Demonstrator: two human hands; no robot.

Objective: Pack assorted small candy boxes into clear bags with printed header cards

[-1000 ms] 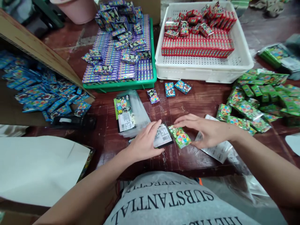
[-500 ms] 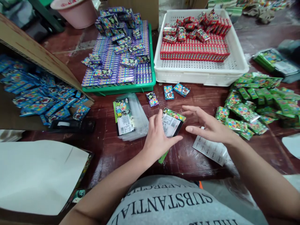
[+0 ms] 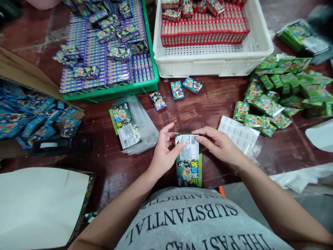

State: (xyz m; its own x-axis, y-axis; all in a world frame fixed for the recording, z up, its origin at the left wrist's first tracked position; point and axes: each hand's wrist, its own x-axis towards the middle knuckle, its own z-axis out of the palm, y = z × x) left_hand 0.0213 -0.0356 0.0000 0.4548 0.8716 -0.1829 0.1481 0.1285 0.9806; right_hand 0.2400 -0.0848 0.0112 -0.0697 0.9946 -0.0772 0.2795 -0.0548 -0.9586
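A green and black printed packet (image 3: 189,170) with a white barcode label lies in front of my body, its printing upside down to me. My left hand (image 3: 166,152) grips its left edge, thumb on the label. At the packet's upper right corner, my right hand (image 3: 218,144) pinches the edge between thumb and fingers. To the left sits a stack of clear plastic sleeves (image 3: 145,128) with a printed card on top. Past my hands lie a purple small box (image 3: 157,100) and two blue small boxes (image 3: 177,90).
A green tray (image 3: 153,78) of purple boxes and a white basket (image 3: 192,66) of red boxes stand at the back. Green boxes (image 3: 267,104) are heaped right, beside a label sheet (image 3: 238,133). A cardboard box (image 3: 26,67) holds blue boxes at left.
The view has tilted down. My right hand has come in from the right and closed on the packet's corner. The packet has turned more upright and sits nearer my body.
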